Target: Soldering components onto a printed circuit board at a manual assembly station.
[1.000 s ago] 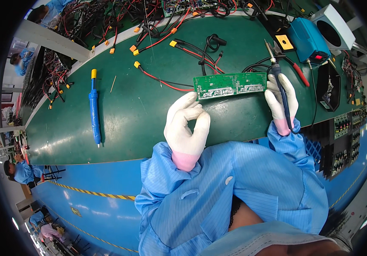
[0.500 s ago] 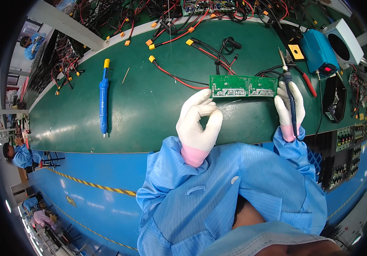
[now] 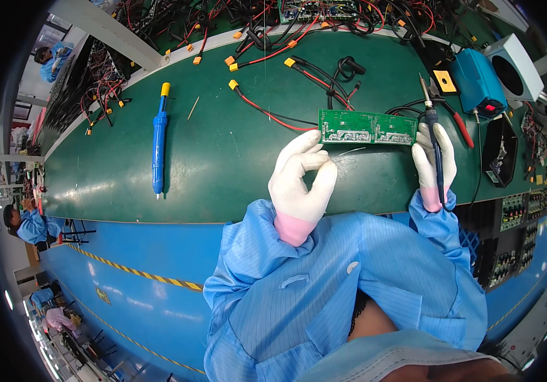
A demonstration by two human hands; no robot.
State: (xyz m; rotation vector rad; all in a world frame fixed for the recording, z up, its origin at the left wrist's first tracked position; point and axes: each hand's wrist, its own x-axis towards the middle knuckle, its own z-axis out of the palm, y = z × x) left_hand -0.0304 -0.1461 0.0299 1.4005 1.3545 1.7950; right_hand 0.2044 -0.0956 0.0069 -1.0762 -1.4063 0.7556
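A green circuit board (image 3: 367, 127) with silvery solder areas is held up above the bench, long side across. My left hand (image 3: 303, 181), in a white glove with a pink cuff, grips its left end, fingers closed at the edge. At the right end, my gloved right hand (image 3: 435, 159) steadies the board and also holds a soldering iron (image 3: 432, 118), tip pointing up and away. Red and black leads with yellow connectors (image 3: 233, 84) run behind the board; a red lead meets its left end.
A blue desoldering pump (image 3: 159, 146) lies at the left of the green bench (image 3: 222, 191). On the right are red-handled pliers (image 3: 463, 129), a yellow sponge (image 3: 443, 81), a teal soldering station (image 3: 478, 83) and a black bin (image 3: 499, 153). Wire bundles line the far edge.
The whole view has shifted slightly, so the bench and its things appear a little further right. Both hands keep the same hold on the board and iron.
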